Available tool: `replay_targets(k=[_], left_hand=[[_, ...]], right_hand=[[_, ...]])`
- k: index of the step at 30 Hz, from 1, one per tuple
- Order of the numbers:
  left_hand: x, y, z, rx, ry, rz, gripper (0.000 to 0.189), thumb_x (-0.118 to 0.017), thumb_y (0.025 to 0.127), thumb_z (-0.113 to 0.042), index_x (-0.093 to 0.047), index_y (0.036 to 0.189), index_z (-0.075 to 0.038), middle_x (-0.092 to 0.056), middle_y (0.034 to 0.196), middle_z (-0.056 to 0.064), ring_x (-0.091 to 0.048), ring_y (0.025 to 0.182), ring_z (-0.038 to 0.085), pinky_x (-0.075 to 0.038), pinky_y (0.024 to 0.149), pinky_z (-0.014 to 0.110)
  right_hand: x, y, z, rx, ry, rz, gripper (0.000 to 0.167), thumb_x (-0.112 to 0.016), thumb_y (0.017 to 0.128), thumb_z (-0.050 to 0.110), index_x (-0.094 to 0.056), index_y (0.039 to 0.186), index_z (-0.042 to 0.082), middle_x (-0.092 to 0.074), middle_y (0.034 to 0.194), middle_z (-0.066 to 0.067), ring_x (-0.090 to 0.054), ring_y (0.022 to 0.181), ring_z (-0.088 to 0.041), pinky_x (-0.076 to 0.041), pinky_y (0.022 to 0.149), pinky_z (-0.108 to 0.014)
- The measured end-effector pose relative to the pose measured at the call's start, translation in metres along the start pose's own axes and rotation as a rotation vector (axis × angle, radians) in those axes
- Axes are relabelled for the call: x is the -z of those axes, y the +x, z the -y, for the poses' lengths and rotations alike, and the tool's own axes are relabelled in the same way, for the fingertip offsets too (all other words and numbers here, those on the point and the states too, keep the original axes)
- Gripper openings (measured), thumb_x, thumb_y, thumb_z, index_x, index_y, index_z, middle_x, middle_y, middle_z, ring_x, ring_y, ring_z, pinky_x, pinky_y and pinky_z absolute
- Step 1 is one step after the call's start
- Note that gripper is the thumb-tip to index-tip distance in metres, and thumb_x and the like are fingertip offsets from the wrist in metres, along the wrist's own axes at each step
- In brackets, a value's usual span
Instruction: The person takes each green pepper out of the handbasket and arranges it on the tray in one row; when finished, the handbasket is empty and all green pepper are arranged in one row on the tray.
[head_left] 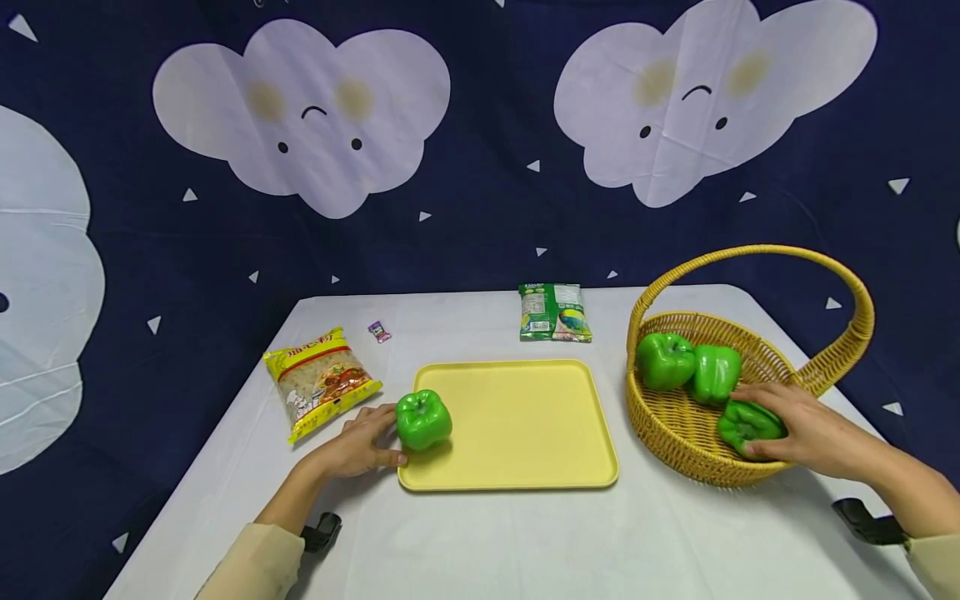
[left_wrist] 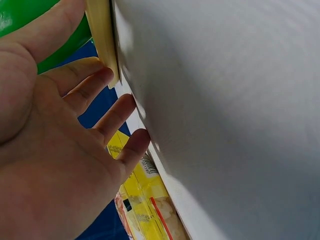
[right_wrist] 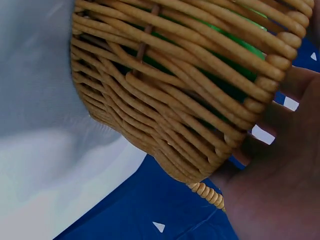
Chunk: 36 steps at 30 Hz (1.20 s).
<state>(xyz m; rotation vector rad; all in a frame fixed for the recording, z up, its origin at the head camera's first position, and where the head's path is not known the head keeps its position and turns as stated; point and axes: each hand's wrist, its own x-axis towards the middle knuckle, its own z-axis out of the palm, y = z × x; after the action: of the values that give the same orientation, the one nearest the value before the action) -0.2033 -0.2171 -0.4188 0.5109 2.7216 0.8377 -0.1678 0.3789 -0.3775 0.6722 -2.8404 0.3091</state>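
Note:
On the left end of a yellow tray [head_left: 525,425] sits a green bell pepper [head_left: 423,421]. My left hand [head_left: 363,446] is at the tray's left edge, beside that pepper, with fingers spread and slightly bent. In the left wrist view its palm [left_wrist: 60,155] shows with nothing gripped. A wicker basket [head_left: 675,437] stands at the right, holding two green bell peppers [head_left: 665,361] at its back left. My right hand [head_left: 806,425] reaches over the basket's rim and grips another green bell pepper [head_left: 750,425], thumb at the near side. The basket wall hides most of this in the right wrist view.
Left of the tray lies a yellow food packet [head_left: 322,383], with a small purple wrapped sweet [head_left: 379,332] behind it. A green snack bag [head_left: 555,312] lies at the back. The basket's tall handle [head_left: 757,250] arches above it. A white cloth [head_left: 480,542] covers the table.

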Motion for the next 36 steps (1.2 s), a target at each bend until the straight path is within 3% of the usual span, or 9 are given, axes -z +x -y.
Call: replay_targets(k=[7, 16, 22, 32, 36], left_hand=[[-0.0009, -0.0004, 0.0011, -0.006, 0.0, -0.005, 0.078, -0.075, 0.076, -0.034, -0.042, 0.141, -0.008, -0.04, 0.147, 0.013, -0.029, 0.134, 0.038, -0.018, 0.106, 0.065], [-0.0006, -0.0004, 0.0015, -0.019, -0.007, -0.006, 0.077, -0.075, 0.076, -0.034, -0.042, 0.14, -0.007, -0.041, 0.146, 0.013, -0.031, 0.132, 0.036, -0.018, 0.105, 0.065], [-0.0003, -0.0012, 0.0008, -0.021, -0.004, -0.006, 0.077, -0.076, 0.076, -0.034, -0.043, 0.14, -0.008, -0.042, 0.145, 0.013, -0.033, 0.13, 0.036, -0.02, 0.105, 0.065], [0.0, -0.0011, 0.0003, -0.013, -0.002, -0.001, 0.076, -0.075, 0.077, -0.034, -0.042, 0.14, -0.008, -0.042, 0.145, 0.013, -0.033, 0.131, 0.036, -0.019, 0.105, 0.065], [-0.0003, -0.0011, 0.0001, -0.01, -0.006, 0.0, 0.076, -0.075, 0.077, -0.033, -0.042, 0.141, -0.008, -0.042, 0.146, 0.013, -0.032, 0.131, 0.036, -0.018, 0.106, 0.065]], right_hand=[[-0.0007, 0.0002, -0.0014, 0.005, -0.017, 0.016, 0.069, -0.084, 0.064, 0.033, -0.059, 0.122, 0.006, -0.058, 0.118, -0.011, -0.053, 0.102, -0.028, -0.039, 0.074, -0.029], [-0.0025, 0.0026, -0.0011, -0.036, 0.053, 0.081, 0.073, -0.083, 0.066, 0.03, -0.054, 0.126, 0.0, -0.055, 0.124, -0.023, -0.049, 0.109, -0.04, -0.039, 0.082, -0.052], [-0.0011, 0.003, 0.0002, -0.059, 0.082, 0.104, 0.072, -0.082, 0.068, 0.029, -0.052, 0.128, 0.001, -0.053, 0.125, -0.028, -0.047, 0.111, -0.045, -0.037, 0.085, -0.059], [0.0012, 0.0049, 0.0028, -0.077, 0.072, 0.105, 0.071, -0.081, 0.069, 0.036, -0.053, 0.127, 0.004, -0.057, 0.121, -0.024, -0.053, 0.107, -0.038, -0.044, 0.08, -0.052], [0.0014, 0.0047, 0.0045, -0.086, 0.104, 0.101, 0.073, -0.079, 0.071, 0.038, -0.051, 0.129, 0.004, -0.052, 0.126, -0.029, -0.05, 0.112, -0.043, -0.043, 0.082, -0.057]])
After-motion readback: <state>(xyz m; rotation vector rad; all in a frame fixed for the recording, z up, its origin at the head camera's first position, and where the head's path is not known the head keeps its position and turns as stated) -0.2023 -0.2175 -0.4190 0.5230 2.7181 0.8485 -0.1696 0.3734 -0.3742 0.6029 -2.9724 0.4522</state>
